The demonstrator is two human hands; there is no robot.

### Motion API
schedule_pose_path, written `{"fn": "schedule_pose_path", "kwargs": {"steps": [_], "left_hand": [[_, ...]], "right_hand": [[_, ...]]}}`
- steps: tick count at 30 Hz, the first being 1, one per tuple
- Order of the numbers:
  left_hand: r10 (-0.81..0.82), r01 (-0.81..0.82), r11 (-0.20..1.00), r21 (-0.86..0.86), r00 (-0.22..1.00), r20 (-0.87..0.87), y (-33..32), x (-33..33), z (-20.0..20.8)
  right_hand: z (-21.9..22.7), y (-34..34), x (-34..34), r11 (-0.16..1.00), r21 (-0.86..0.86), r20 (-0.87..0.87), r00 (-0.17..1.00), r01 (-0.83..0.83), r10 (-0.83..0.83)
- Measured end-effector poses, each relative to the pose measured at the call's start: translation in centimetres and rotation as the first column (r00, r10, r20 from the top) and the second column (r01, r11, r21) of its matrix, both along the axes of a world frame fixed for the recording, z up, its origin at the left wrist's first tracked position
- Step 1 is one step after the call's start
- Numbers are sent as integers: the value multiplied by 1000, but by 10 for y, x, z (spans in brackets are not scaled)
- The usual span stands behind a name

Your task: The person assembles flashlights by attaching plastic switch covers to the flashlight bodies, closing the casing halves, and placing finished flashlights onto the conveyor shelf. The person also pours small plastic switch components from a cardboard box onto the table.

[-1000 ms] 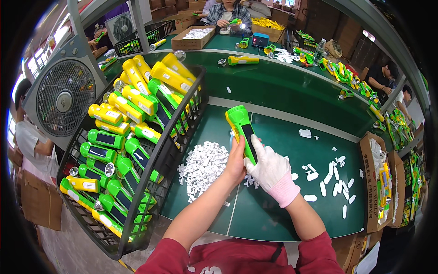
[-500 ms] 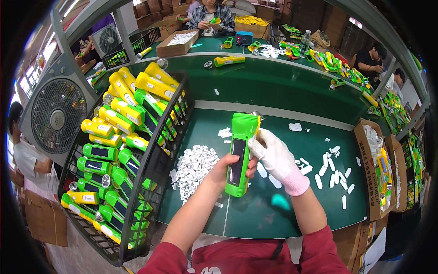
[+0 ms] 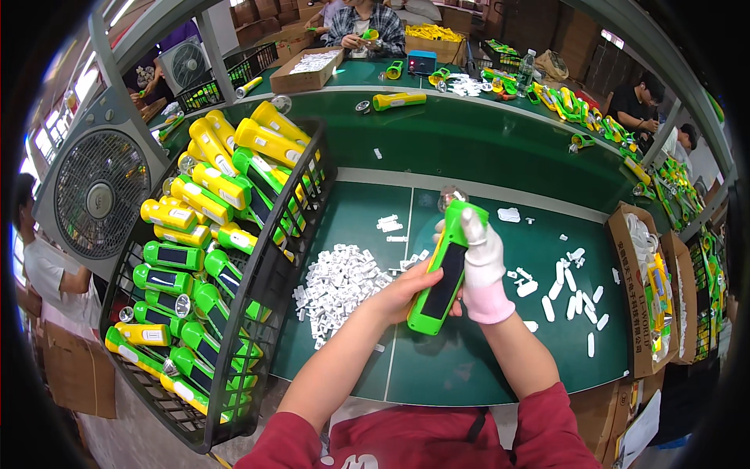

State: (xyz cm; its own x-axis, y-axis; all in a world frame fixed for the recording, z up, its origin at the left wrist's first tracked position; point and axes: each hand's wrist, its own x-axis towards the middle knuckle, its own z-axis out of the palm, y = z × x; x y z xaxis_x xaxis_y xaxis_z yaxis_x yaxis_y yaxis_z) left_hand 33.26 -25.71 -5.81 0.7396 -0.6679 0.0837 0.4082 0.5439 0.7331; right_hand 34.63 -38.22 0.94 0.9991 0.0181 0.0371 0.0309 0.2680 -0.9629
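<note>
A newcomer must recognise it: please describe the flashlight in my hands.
Right of the black basket is a green table. Above it, a bare left hand and gloved right hand hold the green flashlight with a dark panel. Unlike flashlights in the basket, it is held.

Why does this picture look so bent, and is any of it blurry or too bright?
In the head view, the wide lens bows the front edge of the green table and leaves black corners; in the same head view, windows at far left look washed out, and the shiny cup by the flashlight's head looks smeared, perhaps from motion.
</note>
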Motion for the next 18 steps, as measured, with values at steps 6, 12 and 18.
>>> {"fn": "schedule_pose_path", "kwargs": {"steps": [6,12,18], "left_hand": [[-58,63,989,-133,997,45,-2,-4,5],[222,-234,958,166,971,89,-16,2,-8],[251,-251,966,60,968,8,-16,5,-12]], "right_hand": [[-9,-20,27,999,-35,28,999,-19,20],[3,-11,18,568,-781,245,964,262,-108],[11,-7,4,484,-863,145,988,149,-45]]}}
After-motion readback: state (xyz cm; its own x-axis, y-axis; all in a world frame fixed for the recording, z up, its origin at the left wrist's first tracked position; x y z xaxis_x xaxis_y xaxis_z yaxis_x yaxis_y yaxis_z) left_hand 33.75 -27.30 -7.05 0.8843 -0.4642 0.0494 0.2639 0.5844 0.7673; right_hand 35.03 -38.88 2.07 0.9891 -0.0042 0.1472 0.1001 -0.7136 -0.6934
